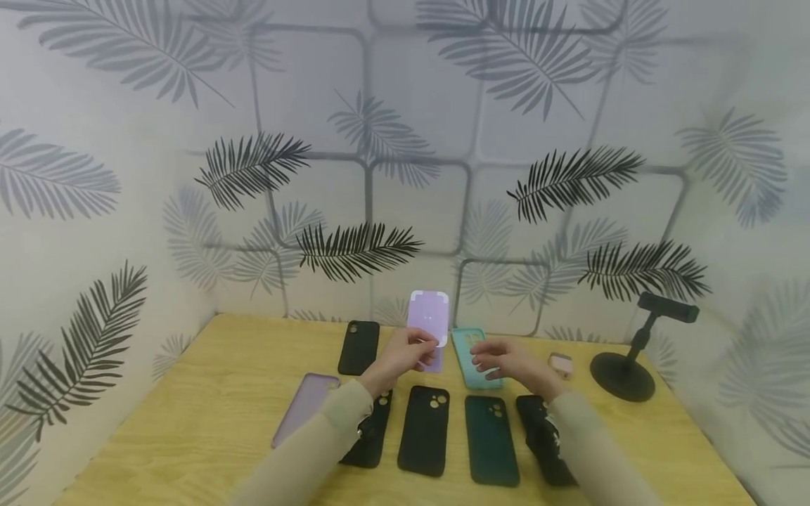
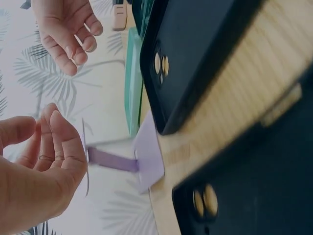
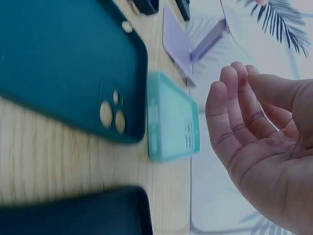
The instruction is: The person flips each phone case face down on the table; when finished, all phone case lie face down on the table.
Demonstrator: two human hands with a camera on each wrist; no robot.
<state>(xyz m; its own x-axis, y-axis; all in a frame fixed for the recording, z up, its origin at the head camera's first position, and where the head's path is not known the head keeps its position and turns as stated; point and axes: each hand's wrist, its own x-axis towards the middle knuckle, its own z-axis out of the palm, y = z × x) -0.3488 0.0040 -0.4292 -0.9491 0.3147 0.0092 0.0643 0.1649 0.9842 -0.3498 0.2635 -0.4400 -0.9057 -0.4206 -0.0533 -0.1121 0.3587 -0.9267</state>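
My left hand [image 1: 401, 357] hovers in front of a lilac tabletop stand [image 1: 429, 309], whose upright plate shows white corners. In the left wrist view its fingers [image 2: 59, 142] bend loosely with nothing between them and the thumb. To the right, my right hand [image 1: 515, 363] is raised just over a mint-green phone case [image 1: 463, 355]. Its fingers are relaxed and slightly bent, and the right wrist view shows a bare palm [image 3: 269, 156]. Below the hands lie a black phone case [image 1: 424, 432] with round camera holes and a dark green phone case [image 1: 492, 441].
Further black cases lie behind the left hand [image 1: 358, 348], under the left forearm [image 1: 370, 439] and beside the right sleeve [image 1: 538, 443]. A lilac case [image 1: 302, 409] is at the left. A small pink object [image 1: 560, 364] and a black stand [image 1: 623, 378] stand right, before the leaf-patterned wall.
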